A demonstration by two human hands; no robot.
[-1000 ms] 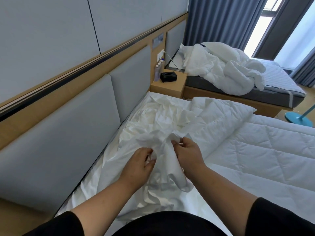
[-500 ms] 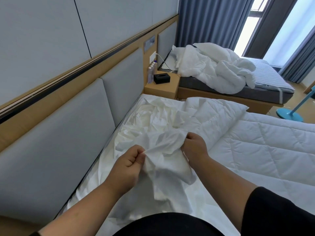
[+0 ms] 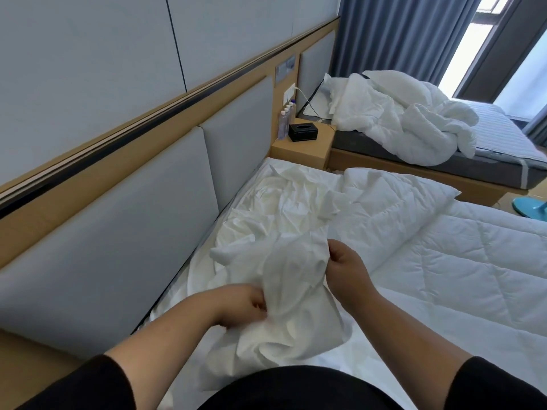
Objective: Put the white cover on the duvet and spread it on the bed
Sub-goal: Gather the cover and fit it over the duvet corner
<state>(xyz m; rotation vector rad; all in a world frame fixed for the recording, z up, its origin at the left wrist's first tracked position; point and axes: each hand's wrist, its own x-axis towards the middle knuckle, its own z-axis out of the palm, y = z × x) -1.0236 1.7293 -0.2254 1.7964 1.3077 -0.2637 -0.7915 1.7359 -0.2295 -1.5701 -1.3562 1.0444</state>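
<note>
White cotton fills both your grips: your left hand [image 3: 245, 304] has its fingers curled into a bunched fold of the white cover [image 3: 296, 279], and your right hand [image 3: 344, 269] pinches the same fold a little higher, just across from the left. The cover hangs crumpled between them and trails away over the bed [image 3: 331, 359] towards the padded grey headboard [image 3: 118, 232]. The quilted duvet [image 3: 444, 261] lies flat to your right, one corner folded back beside the cover. The headboard closes off your left side, hard against the mattress edge. Beyond the head of the bed stands a wooden nightstand [image 3: 302, 149] carrying a black tissue box [image 3: 303, 132] and a row of small bottles [image 3: 284, 121]. Past it, a second bed [image 3: 473, 161] holds a heap of white bedding [image 3: 399, 119], with blue curtains [image 3: 399, 34] behind.
</note>
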